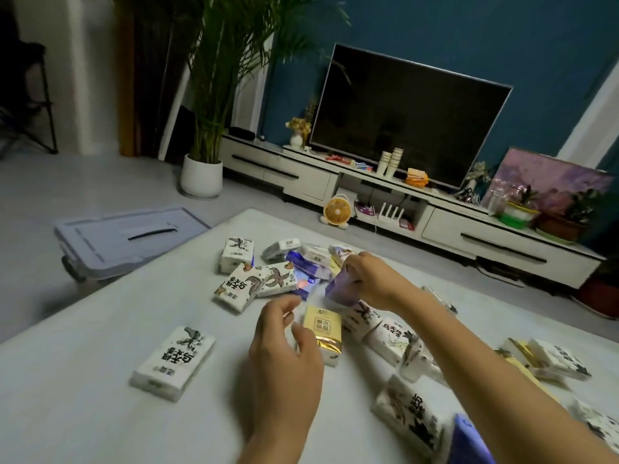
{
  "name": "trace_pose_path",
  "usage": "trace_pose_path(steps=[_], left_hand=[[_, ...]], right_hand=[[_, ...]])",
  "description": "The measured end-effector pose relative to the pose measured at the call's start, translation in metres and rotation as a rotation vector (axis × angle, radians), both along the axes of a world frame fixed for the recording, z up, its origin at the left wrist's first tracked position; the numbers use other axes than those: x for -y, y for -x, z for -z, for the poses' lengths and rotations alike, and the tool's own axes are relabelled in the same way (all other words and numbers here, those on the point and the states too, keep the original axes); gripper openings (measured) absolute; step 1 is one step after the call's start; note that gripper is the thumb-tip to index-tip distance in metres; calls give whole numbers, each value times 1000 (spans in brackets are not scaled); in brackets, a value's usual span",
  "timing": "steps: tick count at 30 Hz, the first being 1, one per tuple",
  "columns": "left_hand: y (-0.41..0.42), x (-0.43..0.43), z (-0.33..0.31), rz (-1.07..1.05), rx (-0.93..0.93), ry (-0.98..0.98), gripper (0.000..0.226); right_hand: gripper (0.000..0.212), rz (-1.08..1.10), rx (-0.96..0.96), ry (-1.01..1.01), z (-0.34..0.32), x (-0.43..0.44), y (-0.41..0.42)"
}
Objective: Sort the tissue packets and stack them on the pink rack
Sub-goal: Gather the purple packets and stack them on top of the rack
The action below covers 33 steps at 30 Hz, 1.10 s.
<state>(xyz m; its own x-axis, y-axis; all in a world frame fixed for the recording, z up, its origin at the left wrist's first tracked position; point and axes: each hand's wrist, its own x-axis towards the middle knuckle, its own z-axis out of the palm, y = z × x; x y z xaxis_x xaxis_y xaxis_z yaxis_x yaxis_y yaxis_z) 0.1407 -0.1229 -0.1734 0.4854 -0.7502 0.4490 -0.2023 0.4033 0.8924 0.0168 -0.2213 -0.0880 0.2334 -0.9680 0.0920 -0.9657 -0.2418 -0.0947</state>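
Several tissue packets lie scattered on the white table (100, 329). My right hand (371, 279) grips a purple packet (338, 286) lifted a little above the pile. My left hand (284, 339) hovers with curled fingers beside a gold packet (323, 331); its thumb touches the packet's left edge. A white packet with black brush lettering (174, 361) lies alone at the front left. More white lettered packets (237, 286) sit behind, with blue-purple packets (308, 266) among them. No pink rack is in view.
A grey lidded bin (124, 236) stands on the floor left of the table. Behind are a TV stand (301, 175) with a television (402, 118), paper cups, a small fan (336, 211) and a potted palm (201, 175). More packets (552, 360) lie at the right.
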Motion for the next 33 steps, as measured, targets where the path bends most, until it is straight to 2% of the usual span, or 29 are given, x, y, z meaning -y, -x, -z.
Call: trace_pose_path(steps=[2, 3, 5, 7, 9, 11, 12, 15, 17, 20, 24, 26, 29, 33], left_hand=[[1, -2, 0, 33, 114, -32, 28], [2, -4, 0, 63, 169, -49, 37], [3, -5, 0, 102, 243, -70, 58], [2, -7, -3, 140, 210, -110, 62], [1, -8, -7, 120, 82, -146, 45], [-3, -8, -14, 7, -105, -175, 18], [-5, -8, -17, -61, -186, -187, 10], [-12, -4, -18, -204, -306, -191, 10], [-11, -1, -15, -217, -328, -186, 14], [-6, 0, -14, -196, -340, -153, 13], [-2, -1, -14, -193, -324, -111, 26], [-2, -2, -14, -211, -310, -90, 26], [-6, -2, -14, -209, -317, -89, 26], [-9, -4, -22, -205, -341, -121, 19]], right_hand=[[29, -24, 170, 7, -11, -21, 6], [37, -41, 271, -49, -19, -32, 5], [41, -116, 477, -298, -31, -53, -4], [35, -198, 514, -467, -37, -62, -14], [24, -230, 630, -488, -35, -58, -21], [20, -127, 838, -410, -26, -43, -26], [22, -58, 841, -332, -17, -32, -28], [29, 6, 396, -171, 15, 0, -39], [21, 11, 241, -171, 34, 14, -47], [20, 84, 218, -169, 44, 26, -52], [23, 136, 59, -145, 47, 32, -53], [27, 160, 59, -149, 47, 34, -52], [45, 205, 121, -141, 43, 29, -42], [68, 198, 198, -6, 21, -7, -16]])
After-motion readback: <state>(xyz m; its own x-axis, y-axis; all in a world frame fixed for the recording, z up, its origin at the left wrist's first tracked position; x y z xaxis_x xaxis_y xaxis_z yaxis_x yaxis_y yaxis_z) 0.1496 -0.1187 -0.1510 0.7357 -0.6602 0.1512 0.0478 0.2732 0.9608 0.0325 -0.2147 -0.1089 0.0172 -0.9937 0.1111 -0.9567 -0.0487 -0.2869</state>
